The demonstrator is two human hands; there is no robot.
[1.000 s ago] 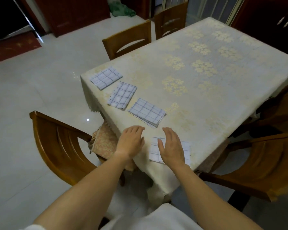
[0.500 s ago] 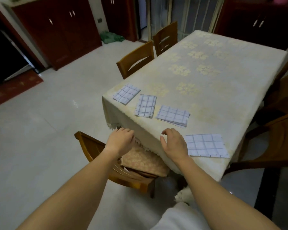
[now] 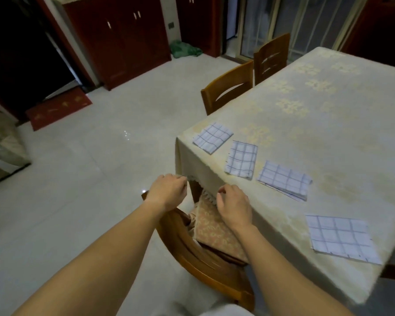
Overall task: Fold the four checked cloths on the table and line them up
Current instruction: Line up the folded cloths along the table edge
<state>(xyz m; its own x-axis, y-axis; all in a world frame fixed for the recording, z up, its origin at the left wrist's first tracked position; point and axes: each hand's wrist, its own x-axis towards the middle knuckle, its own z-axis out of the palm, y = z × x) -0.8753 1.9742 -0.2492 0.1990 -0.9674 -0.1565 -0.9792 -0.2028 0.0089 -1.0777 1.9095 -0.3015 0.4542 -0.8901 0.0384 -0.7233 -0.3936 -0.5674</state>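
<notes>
The pale floral tablecloth bears four folded white, blue-checked cloths in a ragged diagonal row near its edge, none touching. The left hand pinches the hanging lace hem. The right hand curls at it, hold unconfirmed. Advised: pull the hem gently and evenly, lest the row shift.

Four cloths are laid in a row on the table, along its left edge: the far cloth at the corner, then the second cloth and the third cloth, and the near cloth set further apart. A chair is placed below that edge, with a cushion on it. The left hand and right hand are held above the cushion at the tablecloth hem. Two more chairs are drawn up behind the corner.
</notes>
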